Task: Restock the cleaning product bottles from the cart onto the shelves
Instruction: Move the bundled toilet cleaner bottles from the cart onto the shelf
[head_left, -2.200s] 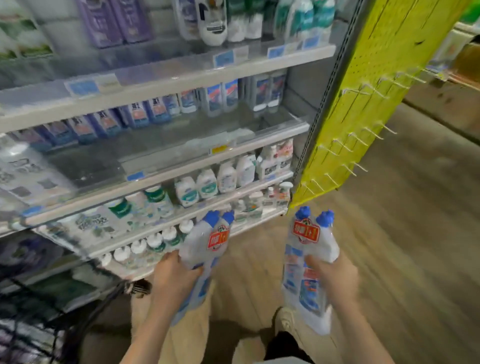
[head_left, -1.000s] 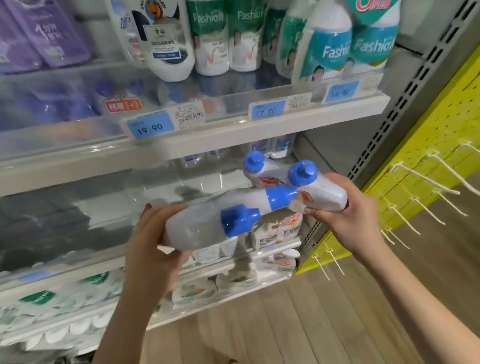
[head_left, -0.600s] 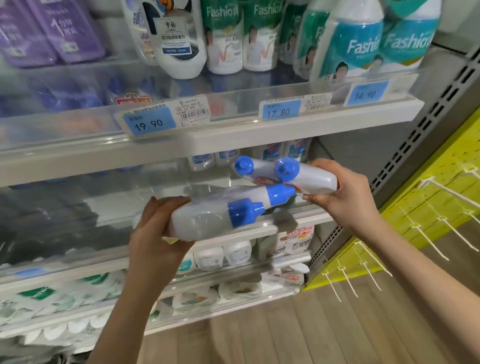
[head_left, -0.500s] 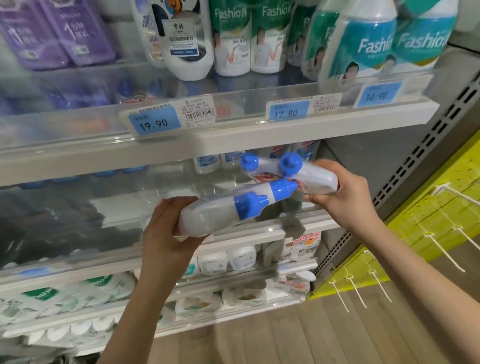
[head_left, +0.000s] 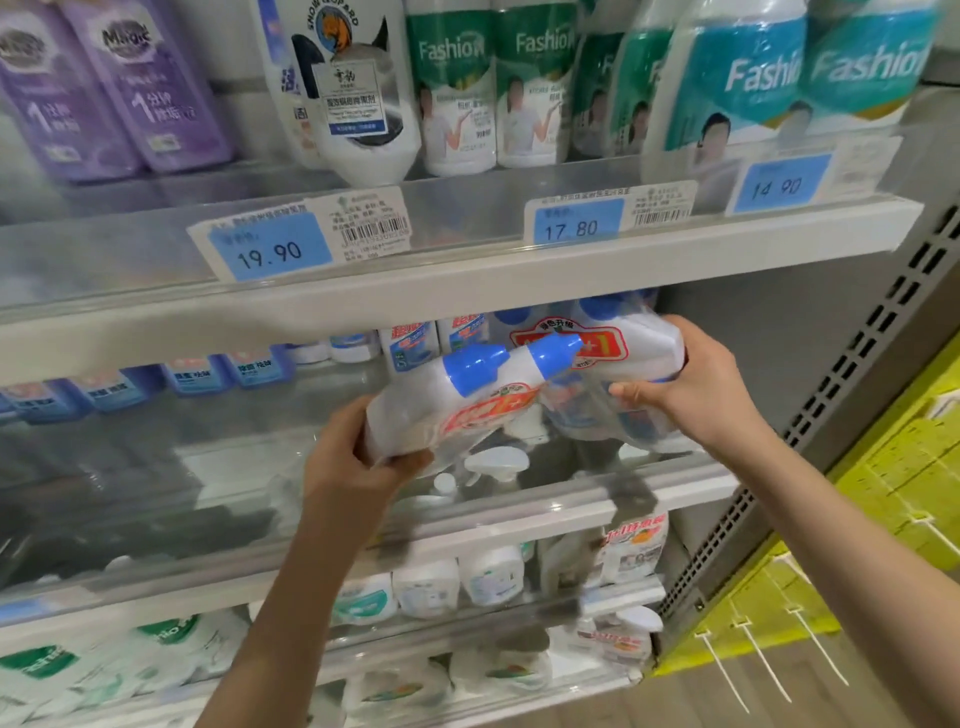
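Your left hand (head_left: 358, 462) grips one blue-capped twin pack (head_left: 467, 405), caps toward two o'clock; your right hand (head_left: 701, 384) grips a second pack (head_left: 639, 345) above the shelf lip (head_left: 675, 480).

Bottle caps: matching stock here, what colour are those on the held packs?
The caps are blue, clearest in the head view.

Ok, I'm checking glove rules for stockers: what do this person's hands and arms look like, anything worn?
The left hand and right hand are bare: no gloves, rings or watch showing. The left forearm and right forearm are uncovered, no sleeve in view.
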